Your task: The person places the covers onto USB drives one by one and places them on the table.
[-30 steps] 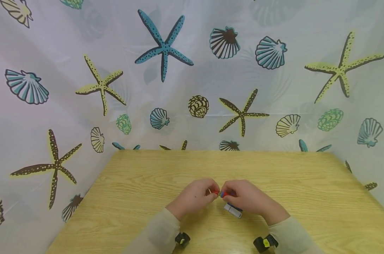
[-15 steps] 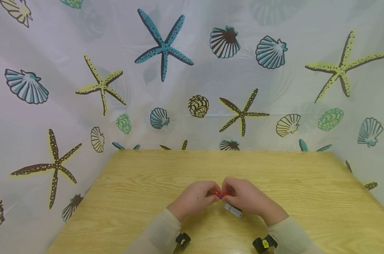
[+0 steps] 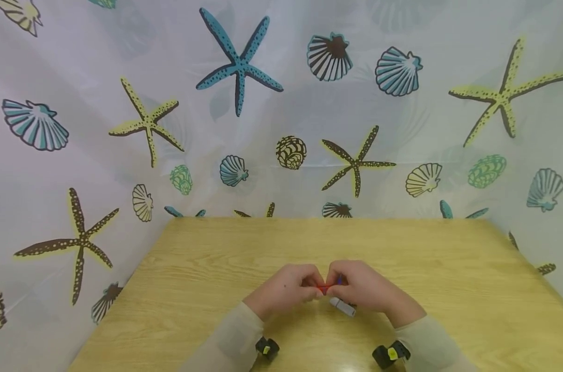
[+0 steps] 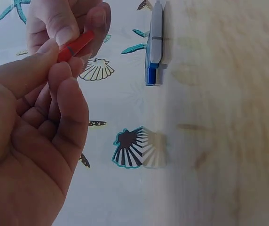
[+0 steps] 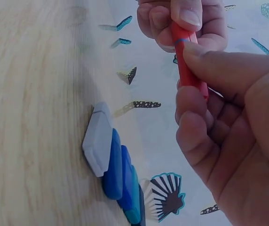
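Observation:
A small red capped stick, shaped like a USB flash drive [image 3: 324, 288], is held between both hands above the table. My left hand [image 3: 283, 290] pinches one end with thumb and fingers. My right hand [image 3: 368, 290] grips the other end, its thumb pressed near the seam. In the right wrist view a thin bluish line crosses the red drive [image 5: 194, 81] where its two parts meet. The fingers hide portions of both ends. Just below the right hand, on the table, lies a white capped drive [image 3: 343, 307].
Beside the white drive [image 5: 98, 141] sit a dark blue drive [image 5: 112, 169], a brighter blue one [image 5: 125, 181] and a teal one [image 5: 134, 197] in a close row. The wooden table [image 3: 207, 248] meets a curtain [image 3: 262, 129] printed with shells and starfish.
A second ago a narrow pale gap showed between the two ends in my hands. The hands have come together, and the red parts now meet. The view has tilted slightly downward.

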Tool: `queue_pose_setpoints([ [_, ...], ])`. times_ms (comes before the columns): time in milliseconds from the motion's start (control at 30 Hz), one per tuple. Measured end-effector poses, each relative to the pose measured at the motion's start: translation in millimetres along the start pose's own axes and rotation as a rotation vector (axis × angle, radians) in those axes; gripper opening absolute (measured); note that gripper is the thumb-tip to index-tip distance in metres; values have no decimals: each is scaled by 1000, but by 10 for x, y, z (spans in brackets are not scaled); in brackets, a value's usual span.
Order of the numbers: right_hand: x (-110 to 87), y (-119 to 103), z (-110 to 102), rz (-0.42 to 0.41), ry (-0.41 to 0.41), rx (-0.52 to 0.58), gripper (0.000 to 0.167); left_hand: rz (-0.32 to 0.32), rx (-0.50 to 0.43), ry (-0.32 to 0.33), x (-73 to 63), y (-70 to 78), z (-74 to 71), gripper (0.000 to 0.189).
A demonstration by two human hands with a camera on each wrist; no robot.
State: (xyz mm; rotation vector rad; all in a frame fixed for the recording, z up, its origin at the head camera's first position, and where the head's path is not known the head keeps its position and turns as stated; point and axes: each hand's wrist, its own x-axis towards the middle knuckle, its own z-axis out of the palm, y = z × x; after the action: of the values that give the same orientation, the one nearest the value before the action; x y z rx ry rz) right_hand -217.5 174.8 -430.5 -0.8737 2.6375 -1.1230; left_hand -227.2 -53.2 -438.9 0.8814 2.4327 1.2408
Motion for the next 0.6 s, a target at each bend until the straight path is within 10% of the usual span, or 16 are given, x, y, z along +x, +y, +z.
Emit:
queue_pose_setpoints([
  [233, 26, 139, -5, 107, 15, -59, 13, -8, 172, 41, 60, -6, 17, 8],
  [600, -7, 285, -60, 301, 88, -332, 20, -48, 195, 75, 43, -27, -10, 17],
])
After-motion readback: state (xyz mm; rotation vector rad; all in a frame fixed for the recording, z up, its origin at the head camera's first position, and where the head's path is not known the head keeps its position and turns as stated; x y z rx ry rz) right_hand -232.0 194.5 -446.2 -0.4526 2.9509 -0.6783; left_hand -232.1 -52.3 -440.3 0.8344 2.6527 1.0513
